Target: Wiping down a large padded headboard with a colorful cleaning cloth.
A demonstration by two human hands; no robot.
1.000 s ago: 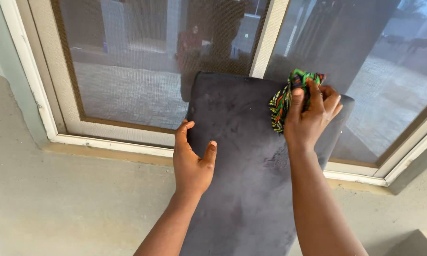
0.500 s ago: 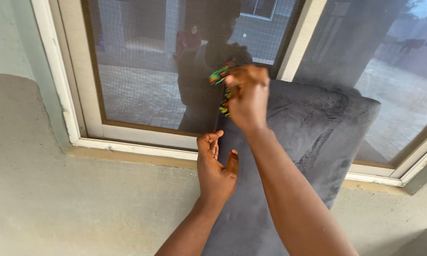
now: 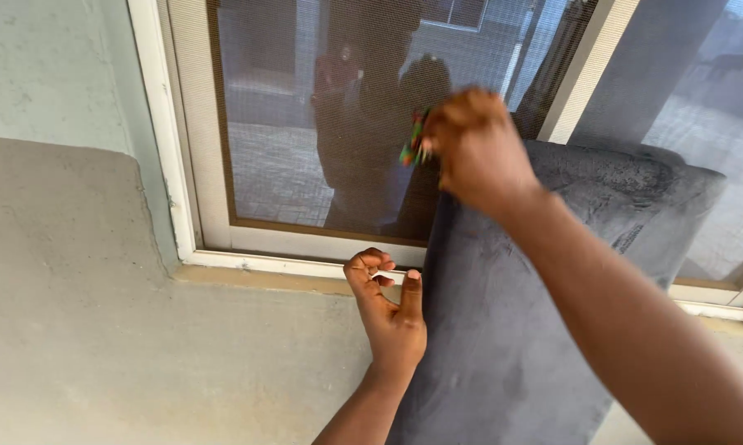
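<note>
A dark grey velvet cushion [image 3: 536, 330] leans upright against the window. My right hand [image 3: 474, 152] is closed around a green patterned cloth [image 3: 413, 142], pressing it at the cushion's top left corner; only a bit of the cloth shows past my fingers. My left hand [image 3: 392, 309] grips the cushion's left edge lower down, thumb on the front face, fingers curled behind the edge near the window sill.
A white-framed window with a mesh screen [image 3: 305, 124] stands behind the cushion, with a vertical frame bar [image 3: 581, 74] at the right. A rough grey plaster wall [image 3: 83, 313] runs below and left of the sill [image 3: 264, 264].
My right hand has swept the cloth from the cushion's top right across to its top left corner. The view has shifted left, and my left hand has stayed on the left edge.
</note>
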